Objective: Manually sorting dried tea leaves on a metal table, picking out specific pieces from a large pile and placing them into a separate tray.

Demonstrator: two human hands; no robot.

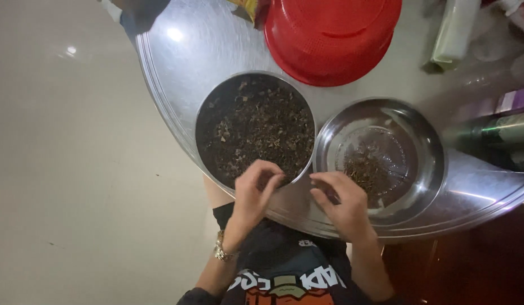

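counting from the head view, i see one large round metal tray (177,68), and on it two bowls plus one red plastic colander (332,36). i take the tray as my landmark. the dark bowl (208,113) sits at the tray's middle, filled with dried brown bits (256,127); the shiny steel bowl (425,141) stands just beside it toward the tray's right, holding a small heap of the same bits (363,166). the colander lies upside down at the tray's far edge.

edges and room: the two bowls almost touch rim to rim. the tray's near edge overhangs my lap, and pale open floor lies off the tray's left side. bottles and packets crowd the space beyond the tray's right edge.

two hands work at the tray's near edge. my left hand (253,195), with a gold wristband, reaches over the dark bowl's near rim, fingers curled together in a pinch at the bits. my right hand (344,203) rests by the steel bowl's near rim, fingers bent inward and close together; whether it pinches anything i cannot tell.
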